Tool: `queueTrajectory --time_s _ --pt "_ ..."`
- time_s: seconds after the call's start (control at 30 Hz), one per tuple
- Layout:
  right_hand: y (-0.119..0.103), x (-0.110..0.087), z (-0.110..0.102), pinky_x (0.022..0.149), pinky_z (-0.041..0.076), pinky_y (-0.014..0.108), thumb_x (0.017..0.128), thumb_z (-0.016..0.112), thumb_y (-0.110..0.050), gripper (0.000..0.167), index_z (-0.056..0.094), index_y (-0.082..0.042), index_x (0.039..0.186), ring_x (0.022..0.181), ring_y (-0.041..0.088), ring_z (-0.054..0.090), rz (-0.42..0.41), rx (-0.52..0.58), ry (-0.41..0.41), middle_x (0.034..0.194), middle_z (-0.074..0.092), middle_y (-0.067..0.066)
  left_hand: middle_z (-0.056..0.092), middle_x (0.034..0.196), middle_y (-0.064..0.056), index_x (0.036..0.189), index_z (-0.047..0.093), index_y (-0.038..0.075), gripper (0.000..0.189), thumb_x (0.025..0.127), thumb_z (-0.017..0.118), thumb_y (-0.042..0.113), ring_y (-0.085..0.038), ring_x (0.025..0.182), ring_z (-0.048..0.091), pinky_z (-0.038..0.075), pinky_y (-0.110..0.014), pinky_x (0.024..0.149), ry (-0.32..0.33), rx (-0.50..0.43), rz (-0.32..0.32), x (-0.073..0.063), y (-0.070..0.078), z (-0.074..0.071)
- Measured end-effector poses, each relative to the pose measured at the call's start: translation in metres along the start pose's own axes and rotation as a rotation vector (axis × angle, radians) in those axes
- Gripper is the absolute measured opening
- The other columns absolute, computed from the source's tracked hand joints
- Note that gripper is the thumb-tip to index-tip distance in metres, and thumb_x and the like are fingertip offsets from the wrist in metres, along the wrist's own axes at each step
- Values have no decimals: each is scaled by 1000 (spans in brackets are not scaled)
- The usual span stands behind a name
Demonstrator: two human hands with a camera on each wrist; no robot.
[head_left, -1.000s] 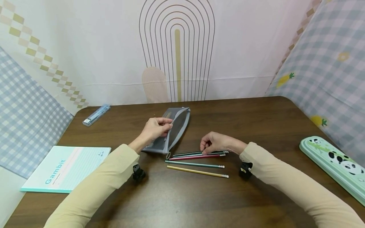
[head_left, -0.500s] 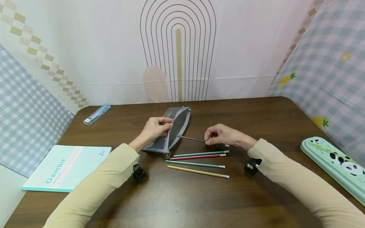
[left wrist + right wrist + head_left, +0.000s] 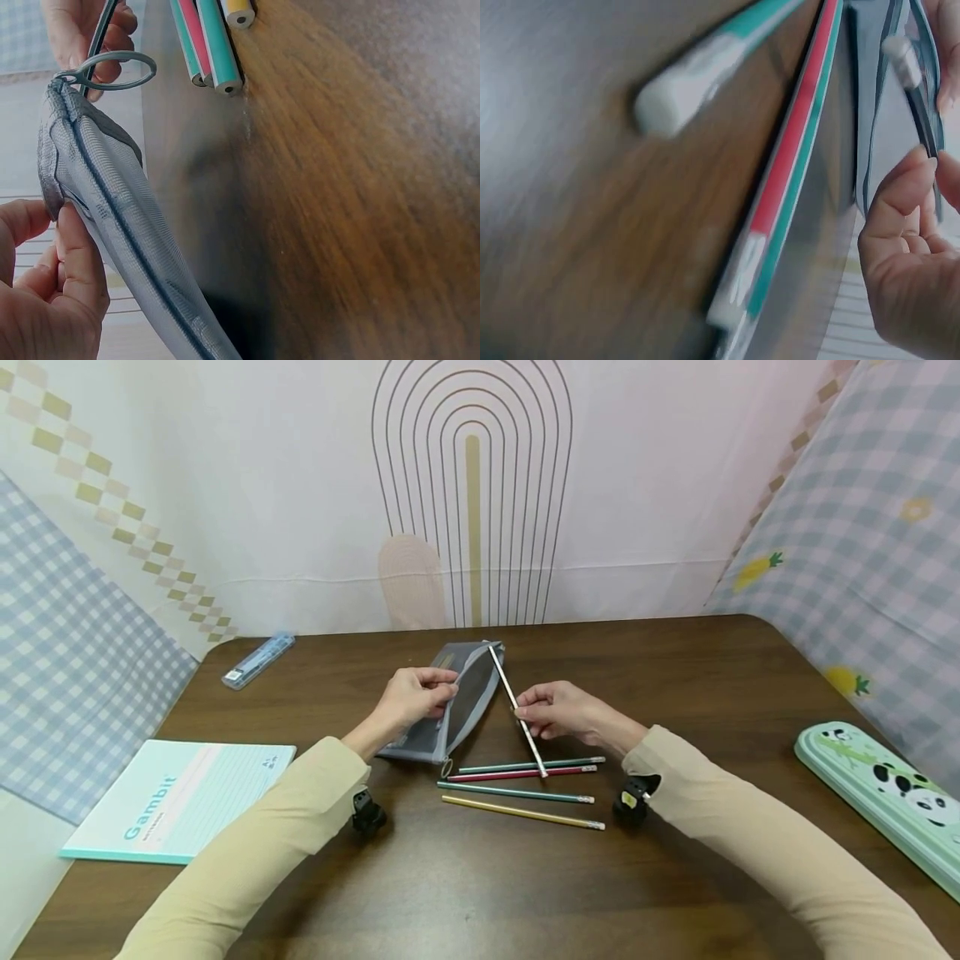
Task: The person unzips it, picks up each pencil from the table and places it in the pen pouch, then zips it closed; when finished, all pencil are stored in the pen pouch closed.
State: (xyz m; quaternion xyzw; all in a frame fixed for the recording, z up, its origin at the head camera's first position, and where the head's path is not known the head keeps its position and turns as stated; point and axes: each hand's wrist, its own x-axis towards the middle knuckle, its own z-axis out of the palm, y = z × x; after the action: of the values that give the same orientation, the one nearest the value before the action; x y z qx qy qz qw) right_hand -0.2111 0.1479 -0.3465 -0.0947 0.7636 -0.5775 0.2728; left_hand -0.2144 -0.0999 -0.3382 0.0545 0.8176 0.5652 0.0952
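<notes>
My left hand [image 3: 412, 700] pinches the near edge of a grey mesh zip pouch [image 3: 124, 195], whose mouth gapes toward the right. Between the thumb and fingers of my right hand [image 3: 561, 710] is a dark pencil [image 3: 922, 112] with a white eraser. It is held tilted, its far end by the pouch's far corner and its eraser end over the pencils below. On the table lie a red pencil [image 3: 517, 772], two green pencils, one of them the nearer green pencil [image 3: 510, 792], and a yellow pencil [image 3: 521, 812], eraser ends to the right. Whether the held pencil touches the pouch, I cannot tell.
A notebook [image 3: 180, 802] lies at the left of the brown table [image 3: 480, 885]. Near the back left edge is a small blue clear case [image 3: 258, 660]. A green panda pencil case [image 3: 885, 802] sits at the right edge. Patterned cloth hangs behind.
My right hand has lifted the dark pencil from the row of pencils and swung it from lying crosswise to a steep slant beside the pouch mouth. My left hand keeps its hold on the pouch.
</notes>
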Motion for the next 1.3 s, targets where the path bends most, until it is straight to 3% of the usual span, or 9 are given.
queueTrajectory --time_s 0.3,0.6,0.97,1.3 --pt "-8 7 16 49 48 15 96 53 -14 26 50 5 114 57 8 59 117 66 -43 73 59 2 65 113 -20 119 62 -1 32 90 61 12 -12 84 63 57 -29 73 -3 -2 6 1 1 1" --pt "-20 28 29 49 50 16 98 50 -14 16 50 -1 108 56 8 63 149 256 15 74 60 2 66 111 -18 119 63 0 32 90 61 12 -11 83 63 57 -27 70 -2 -1 5 2 1 2" --pt "-26 46 45 53 55 20 97 49 -9 14 52 2 106 56 13 66 178 321 85 71 61 7 65 114 -18 120 62 0 32 90 60 11 -11 83 64 57 -26 71 -14 -18 -7 1 2 2" --pt "-24 36 43 59 56 20 98 47 -4 33 40 8 128 64 13 67 157 361 49 76 65 6 65 112 -19 120 62 -2 33 90 61 11 -8 81 61 57 -27 71 -14 -28 -10 0 2 3"
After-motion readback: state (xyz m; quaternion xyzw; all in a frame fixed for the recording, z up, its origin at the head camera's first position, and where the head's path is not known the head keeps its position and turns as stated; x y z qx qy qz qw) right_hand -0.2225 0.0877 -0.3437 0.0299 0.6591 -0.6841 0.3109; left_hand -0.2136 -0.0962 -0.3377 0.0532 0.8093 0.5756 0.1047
